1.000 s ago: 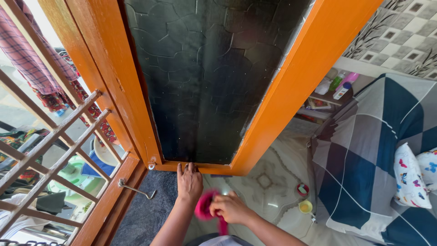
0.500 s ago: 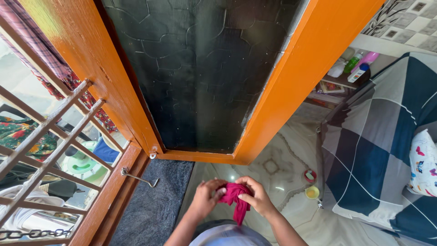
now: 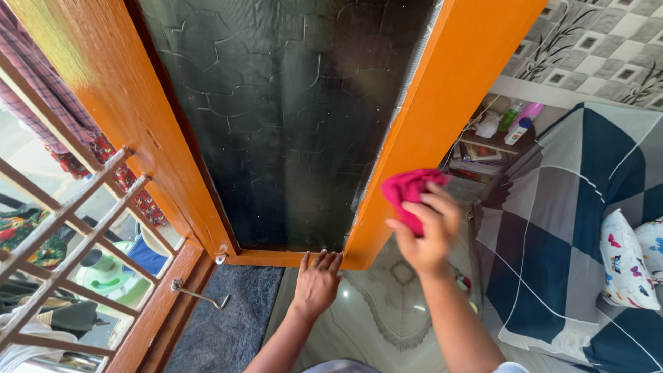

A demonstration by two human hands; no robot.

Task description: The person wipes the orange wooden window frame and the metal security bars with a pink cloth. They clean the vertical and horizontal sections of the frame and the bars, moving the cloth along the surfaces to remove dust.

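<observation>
An open window shutter with an orange wooden frame (image 3: 442,103) and dark textured glass (image 3: 297,117) fills the upper view. My right hand (image 3: 425,231) is raised beside the frame's right stile and grips a bunched pink cloth (image 3: 407,190) that touches the orange wood. My left hand (image 3: 316,283) lies flat with fingers spread against the shutter's bottom rail (image 3: 276,258), holding nothing.
A metal window grille (image 3: 76,221) stands at the left, with a hook latch (image 3: 197,295) on the orange sill. A bed with a blue-grey checked sheet (image 3: 573,228) and pillows (image 3: 625,266) is at the right. Bottles on a low shelf (image 3: 507,128) sit behind it. Marble floor below.
Both hands were bunching the pink cloth low down. Now my right hand has lifted it up to the frame's right stile, and my left hand has gone back to the bottom rail.
</observation>
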